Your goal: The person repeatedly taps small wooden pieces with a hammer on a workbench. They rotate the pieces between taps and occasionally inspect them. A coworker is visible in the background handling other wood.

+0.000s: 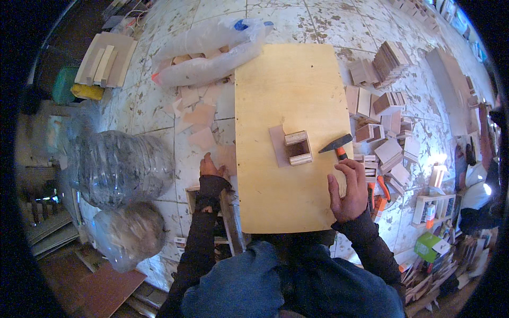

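On the pale yellow board (286, 201) in front of me stands a small open wooden box (299, 148) with layered plywood edges. A thin wood sheet (277, 146) lies against its left side. My right hand (350, 193) is at the board's right edge, thumb apart and fingers bent over the handle of a hammer (335, 143). The hammer's dark head rests on the board; its orange-and-black grip is partly hidden by the fingers. Left of the board, my left hand (213, 167) reaches down with fingers extended beside a loose thin wood piece (228, 158).
More thin wood pieces (201, 115) are scattered on the tiled floor, below a clear plastic bag (212, 66). Wooden boxes (389, 103) and orange-handled pliers (383, 188) lie on the right. Large plastic-wrapped bundles (122, 167) stand at left.
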Demonstrator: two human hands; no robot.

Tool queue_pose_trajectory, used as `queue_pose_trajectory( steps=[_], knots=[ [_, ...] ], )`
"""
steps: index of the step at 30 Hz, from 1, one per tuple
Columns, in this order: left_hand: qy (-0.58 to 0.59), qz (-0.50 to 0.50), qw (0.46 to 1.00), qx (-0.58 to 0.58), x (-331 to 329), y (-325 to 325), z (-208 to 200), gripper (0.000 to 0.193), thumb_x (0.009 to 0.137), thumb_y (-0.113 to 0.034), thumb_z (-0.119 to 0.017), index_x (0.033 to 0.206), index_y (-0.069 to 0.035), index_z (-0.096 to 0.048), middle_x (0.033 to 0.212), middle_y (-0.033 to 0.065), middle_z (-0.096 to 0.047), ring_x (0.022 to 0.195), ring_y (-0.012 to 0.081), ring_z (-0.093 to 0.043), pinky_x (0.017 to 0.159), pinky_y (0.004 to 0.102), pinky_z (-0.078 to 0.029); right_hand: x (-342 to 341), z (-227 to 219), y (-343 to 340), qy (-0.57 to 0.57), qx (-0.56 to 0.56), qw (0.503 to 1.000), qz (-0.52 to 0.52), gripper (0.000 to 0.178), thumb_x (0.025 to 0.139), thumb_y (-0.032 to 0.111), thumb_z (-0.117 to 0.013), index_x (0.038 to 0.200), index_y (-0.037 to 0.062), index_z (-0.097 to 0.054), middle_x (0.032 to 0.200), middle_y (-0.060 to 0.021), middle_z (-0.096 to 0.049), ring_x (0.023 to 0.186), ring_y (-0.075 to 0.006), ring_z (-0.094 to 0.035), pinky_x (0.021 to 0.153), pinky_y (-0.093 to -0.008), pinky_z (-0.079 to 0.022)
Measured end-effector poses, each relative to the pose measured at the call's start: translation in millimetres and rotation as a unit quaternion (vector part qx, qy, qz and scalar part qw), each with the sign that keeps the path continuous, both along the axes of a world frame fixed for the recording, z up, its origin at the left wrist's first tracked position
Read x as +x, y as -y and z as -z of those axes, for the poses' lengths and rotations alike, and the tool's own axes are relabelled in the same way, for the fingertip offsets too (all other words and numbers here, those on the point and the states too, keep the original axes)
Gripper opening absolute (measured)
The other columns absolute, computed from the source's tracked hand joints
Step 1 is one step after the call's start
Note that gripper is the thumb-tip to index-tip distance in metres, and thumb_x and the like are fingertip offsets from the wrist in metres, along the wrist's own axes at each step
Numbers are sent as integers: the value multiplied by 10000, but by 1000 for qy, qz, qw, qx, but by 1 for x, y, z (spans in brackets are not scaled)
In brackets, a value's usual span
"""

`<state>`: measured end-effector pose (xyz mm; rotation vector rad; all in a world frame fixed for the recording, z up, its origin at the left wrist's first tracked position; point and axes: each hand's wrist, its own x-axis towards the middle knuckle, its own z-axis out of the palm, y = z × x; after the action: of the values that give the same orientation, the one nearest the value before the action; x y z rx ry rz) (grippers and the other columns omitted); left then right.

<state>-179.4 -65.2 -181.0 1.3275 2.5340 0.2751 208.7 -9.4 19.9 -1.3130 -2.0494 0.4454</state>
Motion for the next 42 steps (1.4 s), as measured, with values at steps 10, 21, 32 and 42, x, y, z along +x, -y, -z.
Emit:
queue_pose_trajectory(
  steps=[10, 21, 32, 42],
  knots=[
    [-70, 148, 977, 137, 6, -5, 33, 867, 631, -287, -813, 1352, -31, -405, 1236, 234, -504, 1132, 405, -474, 969, 496, -416, 0, 1, 5, -27, -18, 999, 3, 263, 806, 43, -663, 1034, -25, -552, 1032, -228, -557, 948, -374, -581, 809, -414, -493],
    [-3, 121, 991, 64, -4, -33, -66, 192, 738, -228, -695, 908, -139, -695, 838, 131, -615, 700, 285, -594, 677, 390, -503, -1, 0, 5, -60, -31, 998, -1, 273, 799, 46, -671, 1032, -20, -546, 1036, -222, -561, 958, -374, -572, 832, -416, -480],
    [553, -37, 783, 281, 165, -50, -215, 387, 831, -17, -674, 1204, -32, -572, 1121, 95, -578, 897, 147, -625, 735, 261, -531, -38, 3, -6, -133, -14, 991, -13, 444, 804, -4, -683, 1219, -3, -524, 1102, -192, -578, 974, -291, -618, 768, -340, -538],
    [291, 140, 893, 314, 194, -26, -171, 358, 805, -63, -738, 1153, -34, -659, 1146, 128, -600, 1012, 217, -623, 830, 316, -520, -44, 12, -6, -138, -11, 990, -2, 253, 784, -59, -669, 1021, 29, -675, 991, -147, -631, 854, -255, -664, 681, -316, -542]
  ],
)
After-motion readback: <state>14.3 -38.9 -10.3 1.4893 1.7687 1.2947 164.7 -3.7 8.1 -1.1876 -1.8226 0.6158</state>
